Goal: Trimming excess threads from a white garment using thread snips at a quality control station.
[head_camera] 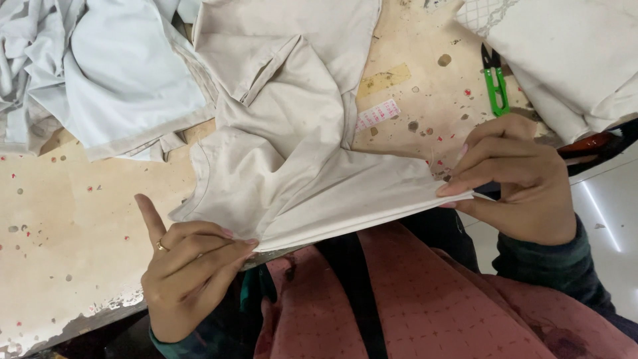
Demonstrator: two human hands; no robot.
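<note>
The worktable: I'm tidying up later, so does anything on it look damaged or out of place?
The worktable is stained and pitted, with its front edge chipped near the left hand. Green thread snips lie loose beside the piled cloth.

The pale blue cloth (100, 73) ran off the far left edge. White fabric (571, 53) was cut off far right, hiding part of the green snips (495, 83).
</note>
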